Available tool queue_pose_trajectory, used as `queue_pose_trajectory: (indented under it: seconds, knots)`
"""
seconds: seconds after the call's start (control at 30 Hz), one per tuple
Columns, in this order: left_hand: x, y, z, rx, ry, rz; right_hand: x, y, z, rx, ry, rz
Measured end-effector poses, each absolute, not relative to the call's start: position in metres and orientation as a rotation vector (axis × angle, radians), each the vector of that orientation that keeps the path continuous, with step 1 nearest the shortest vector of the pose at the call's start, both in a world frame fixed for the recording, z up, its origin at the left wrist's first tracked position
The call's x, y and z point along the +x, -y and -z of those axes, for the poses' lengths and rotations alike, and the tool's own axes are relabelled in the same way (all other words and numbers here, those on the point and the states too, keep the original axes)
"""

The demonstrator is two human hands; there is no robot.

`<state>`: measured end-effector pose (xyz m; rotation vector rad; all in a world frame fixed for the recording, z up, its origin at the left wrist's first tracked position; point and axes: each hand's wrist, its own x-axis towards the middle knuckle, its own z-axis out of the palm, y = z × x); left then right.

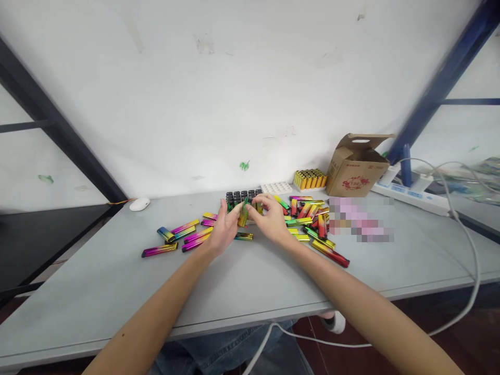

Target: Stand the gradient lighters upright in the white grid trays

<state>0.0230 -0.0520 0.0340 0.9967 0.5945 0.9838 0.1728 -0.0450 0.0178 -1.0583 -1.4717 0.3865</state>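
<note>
Both my hands meet over the middle of a grey table (117,281). My left hand (223,229) and my right hand (269,219) together pinch one shiny green-to-yellow lighter casing (243,213), held roughly upright between them. Several more rainbow-coloured casings lie flat to the left (183,232) and in a heap to the right (312,224). One casing (244,236) lies just under my hands. Behind my hands stands a tray of small black parts (240,196).
At the back sit a white tray (276,187), a block of yellow lighters (310,179), an open cardboard box (357,166) and a white power strip (414,195) with a cable (474,260) hanging off the table. A white mouse-like object (139,204) lies far left.
</note>
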Motion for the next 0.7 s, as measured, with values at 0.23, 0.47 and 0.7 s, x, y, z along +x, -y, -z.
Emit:
queue_pose_trajectory:
  seconds: [0.23,0.47,0.7]
  knots:
    - [0.016,0.048,-0.045,1.117,-0.825,-1.193,0.192,0.030,-0.023,-0.988,1.151,-0.701]
    - [0.013,0.049,-0.044,1.297,-0.854,-1.537,0.188,0.028,-0.007,-1.080,1.494,-0.561]
    - [0.012,0.048,-0.048,1.032,-0.595,-1.357,0.188,0.031,-0.004,-1.071,1.643,-0.489]
